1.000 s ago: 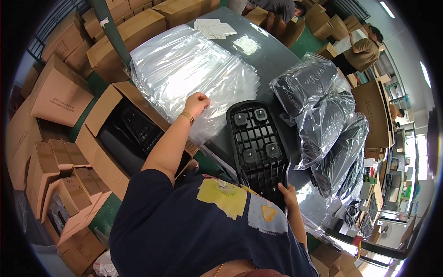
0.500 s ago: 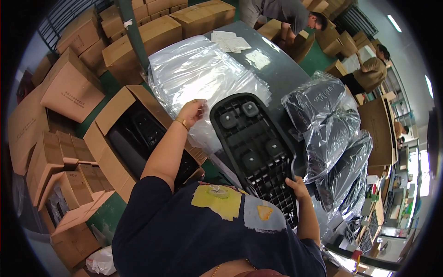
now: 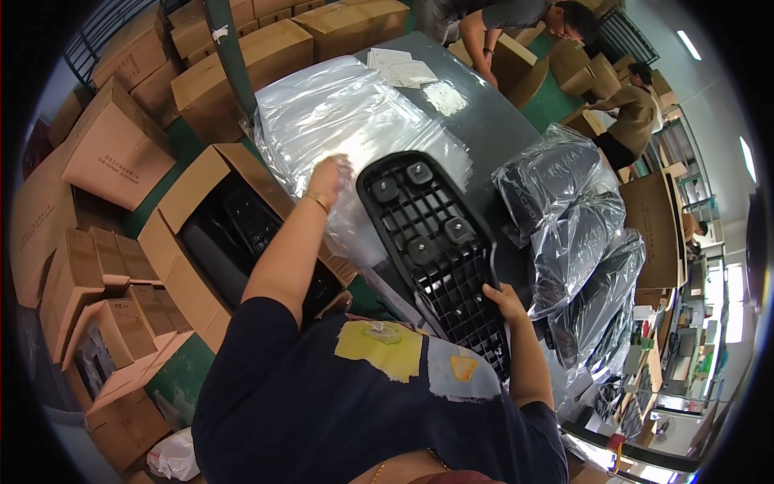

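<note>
My right hand (image 3: 507,303) grips the edge of a long black plastic panel (image 3: 395,214), thumb on top. The panel's ribbed underside faces up, with a grid of square cells and several raised pads with metal studs. Its far end lies over the near part of a stack of clear plastic bags (image 3: 318,97) on the dark table (image 3: 492,105). My left hand (image 3: 330,177) is over the near left part of that stack, beside the panel's far end. Motion smears its fingers, so whether they pinch a bag cannot be made out.
Bagged black parts (image 3: 576,234) are piled on the right. An open carton (image 3: 189,189) with black parts inside stands at left, beside a green post (image 3: 230,56). White papers (image 3: 401,68) lie at the table's far end. Two people (image 3: 516,32) work beyond amid cartons.
The panel and my right hand have shifted slightly left and away from me. My left hand has moved a little up and left over the bags. The person at the far end leans further right.
</note>
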The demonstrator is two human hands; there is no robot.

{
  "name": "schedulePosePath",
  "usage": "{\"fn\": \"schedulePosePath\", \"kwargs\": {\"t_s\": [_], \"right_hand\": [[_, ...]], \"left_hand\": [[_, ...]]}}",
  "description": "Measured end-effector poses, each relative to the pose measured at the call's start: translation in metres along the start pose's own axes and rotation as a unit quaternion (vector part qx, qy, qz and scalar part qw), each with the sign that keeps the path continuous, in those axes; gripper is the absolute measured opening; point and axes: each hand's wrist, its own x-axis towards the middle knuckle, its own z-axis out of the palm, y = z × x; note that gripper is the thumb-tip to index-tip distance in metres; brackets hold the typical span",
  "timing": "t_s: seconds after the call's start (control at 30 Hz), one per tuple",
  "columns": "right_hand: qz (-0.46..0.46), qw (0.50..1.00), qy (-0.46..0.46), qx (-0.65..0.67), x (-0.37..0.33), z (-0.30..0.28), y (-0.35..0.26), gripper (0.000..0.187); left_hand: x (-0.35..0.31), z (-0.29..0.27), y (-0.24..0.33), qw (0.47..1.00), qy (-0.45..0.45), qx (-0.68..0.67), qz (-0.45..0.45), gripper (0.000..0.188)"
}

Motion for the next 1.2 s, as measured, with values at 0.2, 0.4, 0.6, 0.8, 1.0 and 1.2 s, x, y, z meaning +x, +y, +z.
{"fn": "schedulePosePath", "kwargs": {"t_s": [0.2,0.4,0.6,0.8,1.0,1.2], "right_hand": [[0.034,0.991,0.042,-0.125,0.026,-0.010,0.001,0.042],[-0.244,0.928,0.141,-0.244,0.044,-0.004,-0.016,0.047],[-0.374,0.908,0.098,-0.162,0.035,0.110,-0.118,0.071],[-0.283,0.950,-0.029,-0.128,0.073,0.172,-0.127,0.076],[-0.253,0.958,0.129,0.051,0.100,0.128,-0.142,0.012],[-0.138,0.968,-0.012,0.211,0.090,0.115,-0.159,0.014]], "left_hand": [[-0.038,0.004,0.133,0.946,0.058,-0.123,0.294,0.010],[-0.093,0.045,0.102,0.931,0.019,0.201,0.306,0.014],[-0.135,0.062,0.014,0.791,-0.097,0.519,0.311,0.045],[-0.157,0.065,0.004,0.735,-0.148,0.556,0.360,0.040],[-0.139,-0.005,0.008,0.749,0.009,0.565,0.346,0.020],[-0.115,-0.092,-0.015,0.912,-0.019,0.408,0.030,0.025]]}}
